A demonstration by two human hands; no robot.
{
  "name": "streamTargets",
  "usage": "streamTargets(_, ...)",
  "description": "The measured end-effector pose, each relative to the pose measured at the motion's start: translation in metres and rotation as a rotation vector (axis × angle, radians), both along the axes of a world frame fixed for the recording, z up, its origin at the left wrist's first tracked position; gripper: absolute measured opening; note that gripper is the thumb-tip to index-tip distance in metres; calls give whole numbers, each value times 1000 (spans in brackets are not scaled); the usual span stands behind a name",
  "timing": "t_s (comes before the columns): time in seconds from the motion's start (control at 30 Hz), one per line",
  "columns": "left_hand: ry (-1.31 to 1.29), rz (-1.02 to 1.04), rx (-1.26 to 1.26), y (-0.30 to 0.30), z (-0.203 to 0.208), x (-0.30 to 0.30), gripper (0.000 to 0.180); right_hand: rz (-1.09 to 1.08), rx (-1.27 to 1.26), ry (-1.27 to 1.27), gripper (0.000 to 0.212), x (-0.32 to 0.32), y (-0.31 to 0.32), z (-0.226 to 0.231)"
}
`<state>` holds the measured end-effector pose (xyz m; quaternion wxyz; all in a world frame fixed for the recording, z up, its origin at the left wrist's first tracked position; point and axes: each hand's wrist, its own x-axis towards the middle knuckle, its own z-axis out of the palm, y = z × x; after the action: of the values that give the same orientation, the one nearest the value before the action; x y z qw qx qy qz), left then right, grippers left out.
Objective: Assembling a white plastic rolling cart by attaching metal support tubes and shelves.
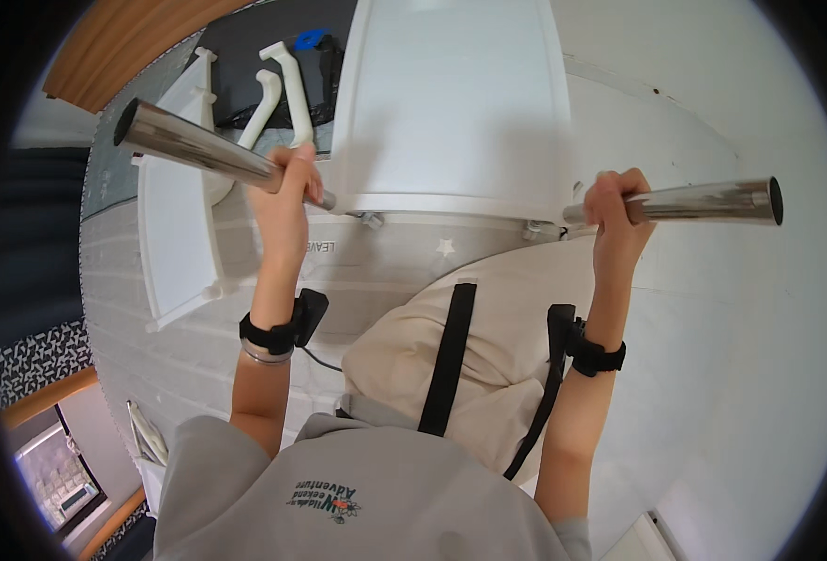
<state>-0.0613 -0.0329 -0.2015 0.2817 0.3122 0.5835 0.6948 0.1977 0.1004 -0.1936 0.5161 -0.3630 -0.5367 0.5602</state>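
Observation:
My left hand (285, 182) is closed round a shiny metal tube (194, 145), which slants up to the far left with its open end showing. A second metal tube (713, 203) lies in the closed grip of my right hand (615, 201), pointing out to the right. The inner ends of both tubes come close to the near corners of a large white panel (451, 103) in front of me. Small grey fittings (371, 221) show under the panel's near edge. Whether the tubes touch the panel, I cannot tell.
A white shelf-like piece (180, 234) stands at the left. Behind it, white curved tubes (292, 89) and a blue item (311, 39) lie on a dark surface. A pale wall (741, 309) rises at the right. A grey patterned mat (329, 290) covers the floor.

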Motion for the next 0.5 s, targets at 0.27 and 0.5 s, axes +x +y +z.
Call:
streamTargets(0.27, 103, 494, 60, 9, -2, 24, 30, 213, 157, -44, 27, 6, 10, 14)
streamTargets(0.5, 19, 285, 51, 4, -5, 8, 31, -69, 62, -13, 36, -7, 1, 6)
